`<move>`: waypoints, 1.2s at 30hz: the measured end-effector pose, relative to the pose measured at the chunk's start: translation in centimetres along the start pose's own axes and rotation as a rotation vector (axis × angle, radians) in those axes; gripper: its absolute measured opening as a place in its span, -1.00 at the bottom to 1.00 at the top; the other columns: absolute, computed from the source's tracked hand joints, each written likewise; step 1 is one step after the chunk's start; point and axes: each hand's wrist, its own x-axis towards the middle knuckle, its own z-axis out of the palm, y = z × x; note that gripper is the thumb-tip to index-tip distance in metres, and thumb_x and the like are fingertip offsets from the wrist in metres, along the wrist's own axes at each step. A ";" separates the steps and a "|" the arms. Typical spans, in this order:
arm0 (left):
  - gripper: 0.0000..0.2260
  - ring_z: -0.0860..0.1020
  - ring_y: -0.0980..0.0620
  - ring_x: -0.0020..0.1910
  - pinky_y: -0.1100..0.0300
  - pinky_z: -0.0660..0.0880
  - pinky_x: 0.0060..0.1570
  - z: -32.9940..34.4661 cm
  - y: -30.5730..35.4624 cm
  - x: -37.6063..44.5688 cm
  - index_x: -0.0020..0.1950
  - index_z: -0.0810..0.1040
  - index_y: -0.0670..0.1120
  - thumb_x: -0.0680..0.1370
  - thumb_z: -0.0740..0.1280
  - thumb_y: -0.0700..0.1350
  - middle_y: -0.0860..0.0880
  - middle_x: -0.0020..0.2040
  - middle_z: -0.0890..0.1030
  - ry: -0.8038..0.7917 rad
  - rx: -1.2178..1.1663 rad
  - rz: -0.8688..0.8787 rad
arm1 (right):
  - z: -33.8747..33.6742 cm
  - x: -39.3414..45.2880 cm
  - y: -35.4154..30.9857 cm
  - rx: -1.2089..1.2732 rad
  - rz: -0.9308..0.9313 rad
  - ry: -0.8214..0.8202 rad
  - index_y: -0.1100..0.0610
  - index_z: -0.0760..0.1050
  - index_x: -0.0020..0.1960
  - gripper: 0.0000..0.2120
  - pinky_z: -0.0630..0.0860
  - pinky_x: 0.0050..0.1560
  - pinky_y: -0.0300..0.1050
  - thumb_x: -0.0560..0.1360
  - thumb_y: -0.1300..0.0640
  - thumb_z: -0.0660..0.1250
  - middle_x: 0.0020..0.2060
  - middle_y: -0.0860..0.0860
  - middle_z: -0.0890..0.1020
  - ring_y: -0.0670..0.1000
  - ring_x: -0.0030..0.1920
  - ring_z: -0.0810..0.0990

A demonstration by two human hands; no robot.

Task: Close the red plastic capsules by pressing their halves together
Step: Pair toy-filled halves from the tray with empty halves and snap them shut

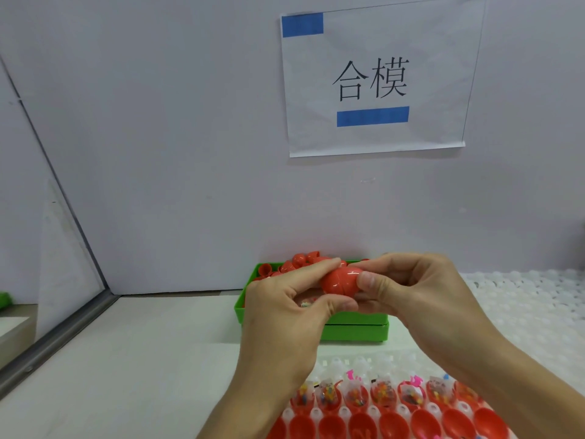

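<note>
Mid-frame, left hand [285, 308] and right hand [411, 289] both pinch one red capsule [340, 280] above the green bin [354, 327]

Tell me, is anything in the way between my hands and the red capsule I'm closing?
Nothing visible: the left hand and right hand already pinch the red capsule directly, above the green bin.

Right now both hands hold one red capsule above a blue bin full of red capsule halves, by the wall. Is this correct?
Not quite: the bin is green, not blue, as the head view shows. The rest is right: the left hand and the right hand both hold one red capsule above it, and red capsule halves fill it by the wall.
</note>
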 end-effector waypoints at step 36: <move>-0.64 0.65 0.26 -0.23 0.48 0.51 -0.18 0.1 0.4 -0.1 -0.19 0.58 0.12 0.25 0.63 -0.24 0.26 -0.19 0.67 0.020 0.153 0.044 | -0.2 -0.2 -0.3 -0.116 0.012 0.047 0.17 0.72 -0.24 -0.88 0.60 -0.39 -0.23 0.36 0.35 0.45 -0.33 0.18 0.72 0.10 -0.34 0.72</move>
